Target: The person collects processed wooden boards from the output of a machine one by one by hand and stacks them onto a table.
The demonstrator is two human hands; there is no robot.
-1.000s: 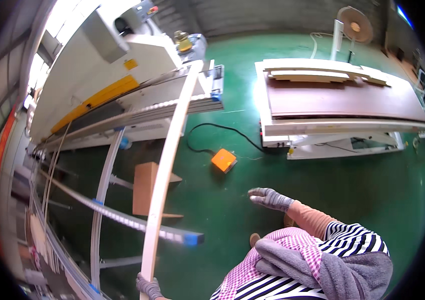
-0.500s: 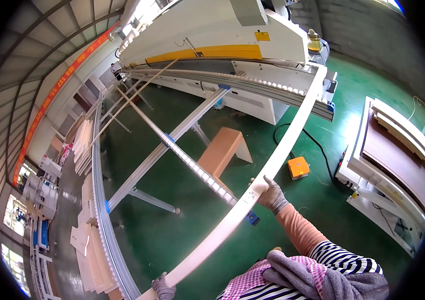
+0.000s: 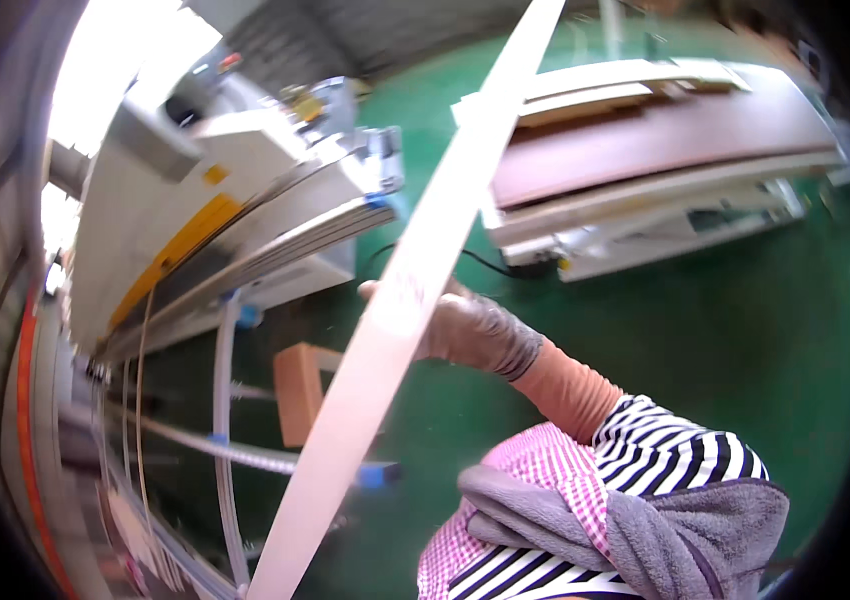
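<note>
A long pale board runs slantwise across the view, from the lower edge up to the top. My right hand, in a grey glove, grips it near the middle from the right side; the fingers pass behind the board and a fingertip shows at its left edge. Faint dark marks lie on the board's face by this hand. The board's lower end runs out of the picture, and my left hand is out of view.
A white machine with a yellow strip stands at left, with roller rails before it. A brown box-like piece sits on the green floor. At upper right, a lift table carries brown panels and pale strips.
The view has swung right, toward the panel stack. The board has turned with me, its far end moving off the machine's side to in front of the stack. My left hand has left the picture.
</note>
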